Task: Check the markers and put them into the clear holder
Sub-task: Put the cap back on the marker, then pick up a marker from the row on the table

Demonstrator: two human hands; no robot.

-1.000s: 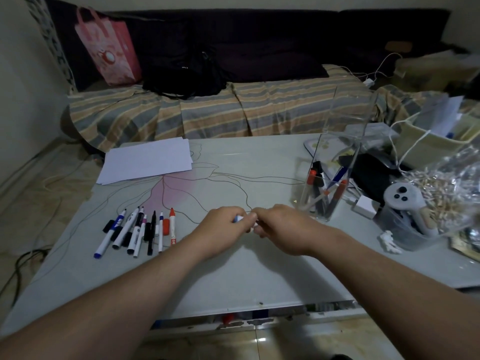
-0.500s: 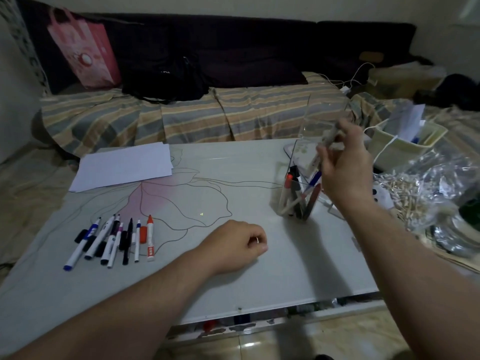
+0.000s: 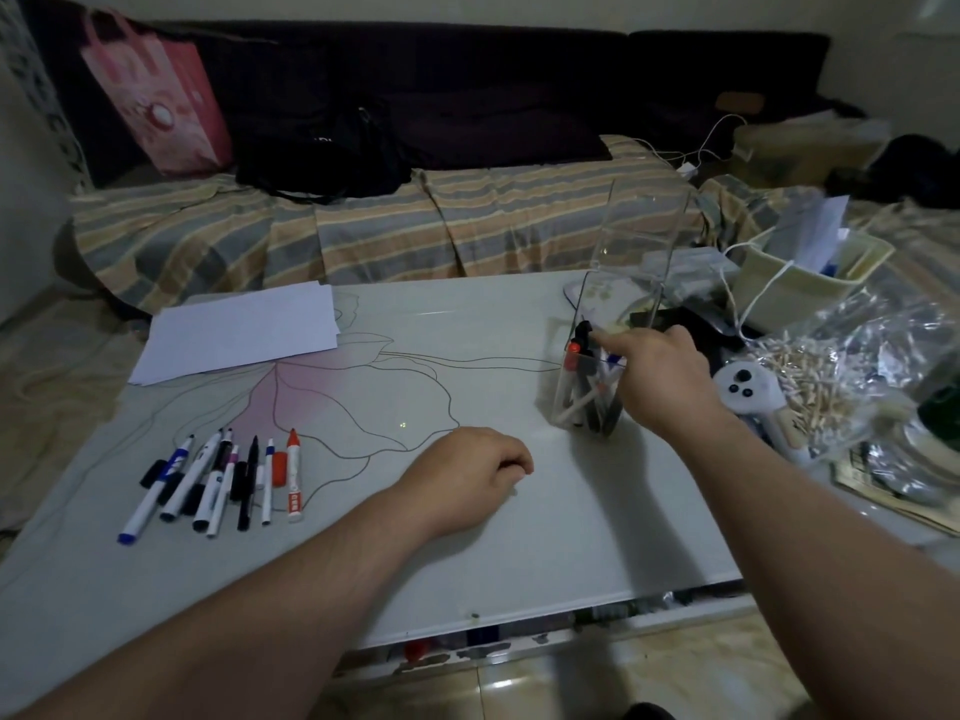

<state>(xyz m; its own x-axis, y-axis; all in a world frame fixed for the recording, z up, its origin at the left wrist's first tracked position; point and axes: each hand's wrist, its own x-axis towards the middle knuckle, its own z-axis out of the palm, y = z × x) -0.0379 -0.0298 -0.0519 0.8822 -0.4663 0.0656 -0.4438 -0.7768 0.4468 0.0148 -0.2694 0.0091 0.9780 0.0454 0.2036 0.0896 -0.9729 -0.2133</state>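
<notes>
Room: bare surface between our hands and its front edge
Left hand: curled, holding nothing; unmoved
Right hand: relaxed apart at clear holder; marker gone, hand lowered

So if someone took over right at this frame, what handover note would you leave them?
Left hand: resting on the table, fingers curled; whether it holds anything cannot be told.
Right hand: at the clear holder, fingers at its front rim; grip unclear.
Done: several markers stand in the holder.
Left: a row of markers lies on the table's left side, with a loose red cap among them; check each and put it in.
</notes>
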